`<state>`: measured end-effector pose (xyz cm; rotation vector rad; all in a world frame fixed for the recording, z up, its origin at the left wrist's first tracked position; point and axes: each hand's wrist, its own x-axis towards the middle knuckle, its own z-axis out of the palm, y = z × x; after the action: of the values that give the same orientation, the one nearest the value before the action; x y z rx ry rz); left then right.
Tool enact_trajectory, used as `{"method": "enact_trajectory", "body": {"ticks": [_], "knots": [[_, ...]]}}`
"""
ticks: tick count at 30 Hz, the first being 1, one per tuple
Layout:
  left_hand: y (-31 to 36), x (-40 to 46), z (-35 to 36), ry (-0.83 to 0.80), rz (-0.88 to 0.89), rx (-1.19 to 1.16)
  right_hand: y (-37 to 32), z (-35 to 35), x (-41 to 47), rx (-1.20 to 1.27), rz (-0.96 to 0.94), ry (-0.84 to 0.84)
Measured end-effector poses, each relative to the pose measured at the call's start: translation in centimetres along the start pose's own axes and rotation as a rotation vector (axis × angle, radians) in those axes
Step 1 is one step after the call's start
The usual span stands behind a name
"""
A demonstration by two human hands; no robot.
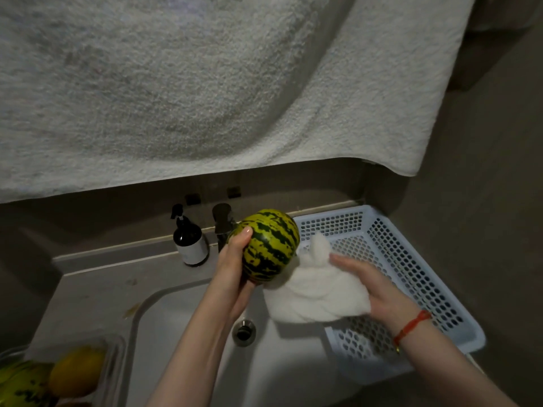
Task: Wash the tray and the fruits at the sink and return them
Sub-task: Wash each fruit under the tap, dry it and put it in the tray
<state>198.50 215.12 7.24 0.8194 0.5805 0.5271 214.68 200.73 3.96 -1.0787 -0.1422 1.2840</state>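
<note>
i see my left hand [235, 254] gripping the striped melon [269, 245] above the sink [182, 318] — right hand [373, 286] holds a white cloth [311, 298]; the pump bottle [189, 242] label is unreadable.

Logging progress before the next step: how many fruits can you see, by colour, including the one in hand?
Striped green-yellow melons: 2, one in the left hand at, one bottom left
Plain yellow fruit: 1
Total: 3 in view; the frame edge may hide more.

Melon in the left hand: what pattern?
Yellow-green with dark green jagged stripes; the melon shows best in the head view, the only one.
</note>
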Motion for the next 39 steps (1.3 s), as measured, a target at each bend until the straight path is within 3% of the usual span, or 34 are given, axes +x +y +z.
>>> {"method": "enact_trajectory", "body": {"ticks": [4,7,10,17,22,29,32,36,39], "knots": [[0.3,1.6,0.6,0.021,0.028,0.051,-1.9,-0.6,0.6,-0.268,-0.16,0.053],[0.4,3.3,1.4,0.054,0.122,0.105,-3.1,-0.6,2.2,-0.33,-0.272,0.078],[-0.1,5.6,2.1,0.107,0.219,0.219,-3.1,-1.1,4.4,-0.309,-0.28,0.081],[-3.2,10.1,1.0,0.192,0.262,0.389,-2.1,-2.8,8.0,-0.313,-0.218,0.181],[-4.8,10.6,0.2,0.207,0.184,0.473,-1.0,-3.8,9.4,-0.4,-0.11,0.297],[-5.8,9.9,0.3,0.213,0.08,0.387,0.1,-4.6,10.2,-0.891,-0.037,0.499],[-6.1,9.6,0.1,0.226,0.047,0.352,0.3,-4.0,10.3,-1.026,-0.115,0.541],[-5.3,8.4,0.2,0.215,0.052,0.289,-0.9,-1.3,8.6,-0.871,-0.375,0.645],[-3.7,7.0,0.7,0.207,0.085,0.211,-2.4,2.5,6.0,-0.563,-0.427,0.432]]}}
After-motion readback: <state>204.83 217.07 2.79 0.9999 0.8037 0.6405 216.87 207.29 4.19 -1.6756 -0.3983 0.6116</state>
